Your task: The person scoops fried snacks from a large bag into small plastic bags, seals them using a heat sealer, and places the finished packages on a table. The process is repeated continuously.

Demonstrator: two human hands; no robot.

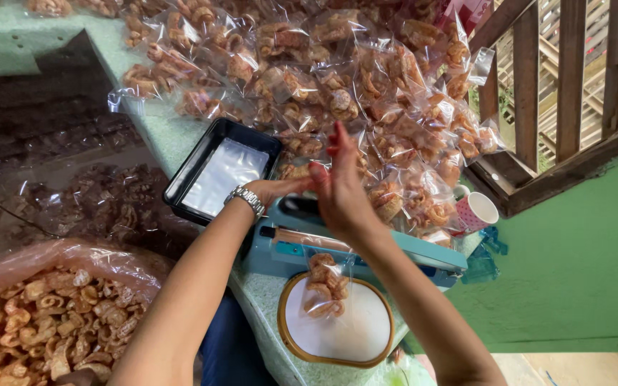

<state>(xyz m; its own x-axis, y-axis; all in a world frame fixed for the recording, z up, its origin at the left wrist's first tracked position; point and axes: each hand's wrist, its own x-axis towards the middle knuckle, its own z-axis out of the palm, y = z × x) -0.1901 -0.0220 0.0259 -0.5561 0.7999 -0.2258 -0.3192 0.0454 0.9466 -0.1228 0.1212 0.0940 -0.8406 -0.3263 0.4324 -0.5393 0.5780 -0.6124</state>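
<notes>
Nearest the viewer, below and to the left of both hands, a large pink-tinted sack [51,322] lies open and full of curled fried snacks; just below the right forearm a white round plate with a tan rim [337,325] sits on the speckled counter [266,304], and a small clear bag of snacks [325,286] rests on it, its long axis running from the plate up toward the hands, its open top lying on the sealing bar of a blue heat sealer [345,246].

Both hands meet directly above that sealer; the left hand [280,189], with a metal wristwatch [247,200], comes in from the left, its fingers curled toward the right palm; the right hand [341,189] stands on edge with fingers straight and held together, pointing away; the two touch or nearly touch, and whether anything is pinched between them cannot be told; neither holds the bag. The bag lies straight below the hands, toward the viewer, and the right hand is a little nearer its top edge.

Left of the left hand a black tray [187,175] holds a stack of empty clear bags [224,171]; right of the right hand stands a pink dotted mug [475,211]; beyond the fingertips a heap of filled snack bags [337,78] covers the counter as far as a wooden railing [570,86].
</notes>
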